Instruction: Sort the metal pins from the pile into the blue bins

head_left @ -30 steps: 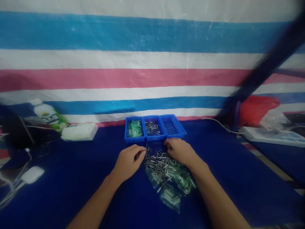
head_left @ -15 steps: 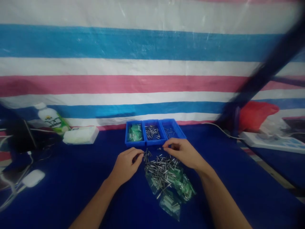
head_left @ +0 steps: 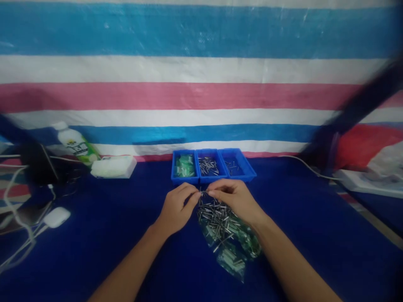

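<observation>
Left hand [head_left: 177,207] and right hand [head_left: 234,198] meet over the far edge of the pin pile [head_left: 215,214], fingertips nearly touching. Both are closed in a pinch on 1 small metal pin [head_left: 204,193] between them, approx. above the pile, just in front of the trays. If each hand has its own pin I cannot tell; picture is too blurred.

The pile lies loose on the tabletop [head_left: 126,235], w/ many pins still in it, partly on top of some clear bags [head_left: 231,258] w/ green parts inside.

Behind the hands stand 3 blue trays in a row. Left tray [head_left: 184,166] has green bags, middle tray [head_left: 209,166] has a fair no. of pins, right tray [head_left: 236,165] has only few pins.

My judgement: sorting is at an early-to-middle point. Some pins are in the trays already, but most remain in the pile, and several bags are also not yet put away.
</observation>
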`<state>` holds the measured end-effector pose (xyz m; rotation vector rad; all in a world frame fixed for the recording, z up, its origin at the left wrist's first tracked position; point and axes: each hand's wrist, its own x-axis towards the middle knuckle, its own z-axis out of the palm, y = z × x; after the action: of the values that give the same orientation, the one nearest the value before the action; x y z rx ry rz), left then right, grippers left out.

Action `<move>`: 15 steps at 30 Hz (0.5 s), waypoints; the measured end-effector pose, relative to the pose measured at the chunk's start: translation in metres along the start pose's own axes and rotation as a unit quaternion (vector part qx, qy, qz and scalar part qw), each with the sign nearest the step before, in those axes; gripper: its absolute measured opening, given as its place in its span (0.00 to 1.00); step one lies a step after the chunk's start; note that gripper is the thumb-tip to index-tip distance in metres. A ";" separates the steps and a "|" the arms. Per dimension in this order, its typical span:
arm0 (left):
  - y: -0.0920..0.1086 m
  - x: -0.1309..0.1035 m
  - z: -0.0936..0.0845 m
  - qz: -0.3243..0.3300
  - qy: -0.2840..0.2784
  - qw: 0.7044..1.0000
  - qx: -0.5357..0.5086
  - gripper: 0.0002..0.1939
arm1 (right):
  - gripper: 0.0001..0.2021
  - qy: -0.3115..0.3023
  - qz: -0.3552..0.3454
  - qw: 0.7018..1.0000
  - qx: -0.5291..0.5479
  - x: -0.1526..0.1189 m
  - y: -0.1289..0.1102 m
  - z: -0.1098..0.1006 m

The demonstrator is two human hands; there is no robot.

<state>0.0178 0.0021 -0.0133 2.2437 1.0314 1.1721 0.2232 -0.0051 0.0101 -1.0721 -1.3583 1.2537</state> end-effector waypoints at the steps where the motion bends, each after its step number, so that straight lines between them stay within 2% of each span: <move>1: 0.001 0.000 0.000 0.000 0.003 1.000 -0.006 0.12 | 0.03 0.003 0.006 1.000 0.008 0.000 0.001 0.003; 6: 0.000 -0.001 -0.001 0.007 0.034 0.999 -0.006 0.10 | 0.13 -0.024 0.015 0.998 0.049 0.001 0.004 0.006; 8: 0.000 -0.002 -0.001 0.017 0.040 0.999 0.001 0.08 | 0.14 -0.034 0.013 0.999 0.031 0.000 0.005 0.005; 11: -0.001 -0.003 -0.001 0.037 0.041 0.998 0.013 0.06 | 0.21 -0.048 0.033 0.998 -0.019 0.000 0.005 0.008; 15: -0.001 -0.005 0.000 0.055 0.049 0.997 0.022 0.05 | 0.21 -0.066 0.046 0.997 -0.019 0.000 0.006 0.013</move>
<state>0.0159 -0.0008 -0.0163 2.3237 0.9909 1.3281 0.2105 -0.0069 0.0040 -1.1053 -1.4510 1.3930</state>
